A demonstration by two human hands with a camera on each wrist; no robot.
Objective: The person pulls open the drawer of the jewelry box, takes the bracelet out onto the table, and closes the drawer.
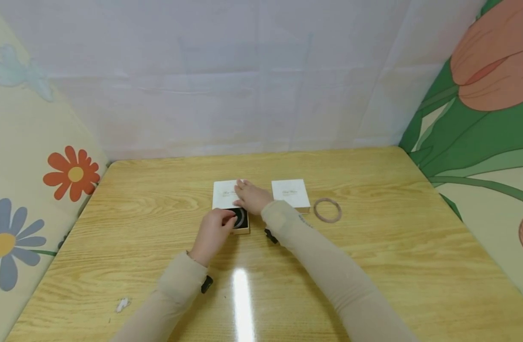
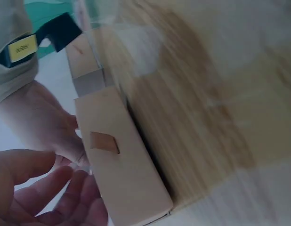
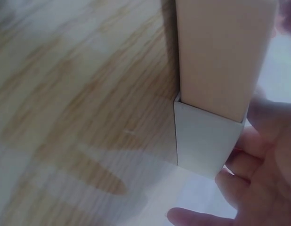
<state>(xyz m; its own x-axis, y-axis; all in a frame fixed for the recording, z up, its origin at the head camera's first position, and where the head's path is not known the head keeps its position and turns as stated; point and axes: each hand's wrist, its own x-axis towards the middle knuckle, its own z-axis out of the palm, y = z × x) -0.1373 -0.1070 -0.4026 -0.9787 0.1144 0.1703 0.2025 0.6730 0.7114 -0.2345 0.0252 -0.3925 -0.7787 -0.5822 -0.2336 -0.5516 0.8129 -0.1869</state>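
A slide-out box stands in the middle of the table, its white sleeve (image 1: 224, 194) pushed back and its tan drawer (image 1: 242, 232) pulled out toward me. Inside the drawer's black lining lies a pale bangle (image 1: 242, 219). My left hand (image 1: 212, 231) reaches over the drawer's left side, thumb and fingers pinching the bangle's left part, which they hide. A brown pull tab (image 2: 104, 142) shows on the drawer front in the left wrist view. My right hand (image 1: 253, 197) rests on the right side of the sleeve, fingers extended; in the right wrist view its fingers lie along the white sleeve (image 3: 206, 136).
Right of it stands a second white box (image 1: 290, 192) with its sleeve on. Beyond that a pinkish bangle (image 1: 327, 210) lies on the wooden table (image 1: 372, 266). A small white scrap (image 1: 123, 304) is near the front left. A white sheet (image 1: 244, 95) hangs behind.
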